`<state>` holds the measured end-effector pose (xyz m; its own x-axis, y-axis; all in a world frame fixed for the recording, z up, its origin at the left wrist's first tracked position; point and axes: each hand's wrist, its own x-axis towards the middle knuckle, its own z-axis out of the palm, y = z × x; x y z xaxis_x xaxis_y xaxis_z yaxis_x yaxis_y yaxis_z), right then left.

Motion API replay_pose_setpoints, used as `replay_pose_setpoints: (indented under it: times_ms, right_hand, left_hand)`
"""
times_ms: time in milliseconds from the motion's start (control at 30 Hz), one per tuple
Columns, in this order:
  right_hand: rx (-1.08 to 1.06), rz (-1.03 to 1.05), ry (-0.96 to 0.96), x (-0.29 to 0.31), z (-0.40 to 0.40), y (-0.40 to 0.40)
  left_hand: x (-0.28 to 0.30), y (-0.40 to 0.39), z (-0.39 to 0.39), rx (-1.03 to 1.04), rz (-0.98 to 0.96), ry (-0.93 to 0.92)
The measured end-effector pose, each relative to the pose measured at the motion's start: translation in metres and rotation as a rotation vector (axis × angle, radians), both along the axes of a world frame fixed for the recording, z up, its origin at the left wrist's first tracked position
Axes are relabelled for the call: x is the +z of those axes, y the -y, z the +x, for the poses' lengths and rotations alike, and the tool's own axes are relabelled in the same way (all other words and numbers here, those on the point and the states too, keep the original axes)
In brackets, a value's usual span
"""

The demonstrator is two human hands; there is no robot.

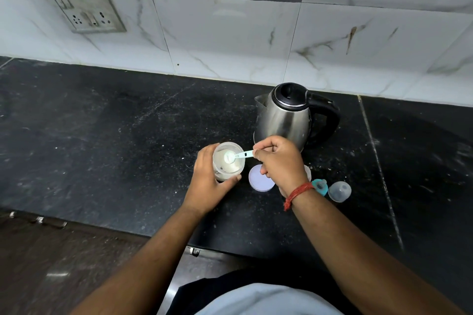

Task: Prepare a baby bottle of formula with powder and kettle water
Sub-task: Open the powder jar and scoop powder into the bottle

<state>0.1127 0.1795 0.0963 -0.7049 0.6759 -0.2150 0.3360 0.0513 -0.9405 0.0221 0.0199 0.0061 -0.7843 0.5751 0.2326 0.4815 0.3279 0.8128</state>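
A clear powder jar point(227, 163) with white formula powder inside stands open on the black counter. My left hand point(210, 184) wraps around its left side. My right hand point(279, 161) pinches the handle of a light blue scoop point(235, 156), whose bowl holds powder just above the jar's mouth. The jar's round white lid point(258, 179) lies flat to the right of the jar. A steel kettle point(284, 117) with a black lid and handle stands behind my right hand. The baby bottle is mostly hidden under my right wrist.
A teal teat ring point(321, 186) and a clear dome cap point(340, 191) lie on the counter point(102, 148) right of my wrist. A switch and socket plate point(84, 7) sits on the tiled wall. The counter's front edge runs below my forearms.
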Motion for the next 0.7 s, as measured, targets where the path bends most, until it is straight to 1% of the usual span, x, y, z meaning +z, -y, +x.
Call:
replay_pose_setpoints:
  times_ms: [267,400,533,600,700]
  right_hand:
    - [-0.09,-0.189,-0.052,-0.007,-0.002,0.006]
    - [-0.124,-0.245,-0.086,-0.006,-0.002,0.006]
    - [-0.138,-0.255,-0.109,-0.005,-0.001,0.004]
    - [-0.145,-0.263,-0.12,-0.004,0.001,0.001]
    - [-0.152,-0.264,-0.141,0.0,0.006,-0.004]
  left_hand:
    - [-0.013,0.008,-0.012,0.029,-0.002,0.22]
    - [-0.013,0.012,-0.019,0.025,-0.022,0.28]
    - [-0.015,0.014,-0.022,-0.005,-0.029,0.337]
    - [-0.017,0.017,-0.023,0.011,-0.048,0.377]
    - [-0.015,0.021,-0.027,0.033,-0.058,0.344]
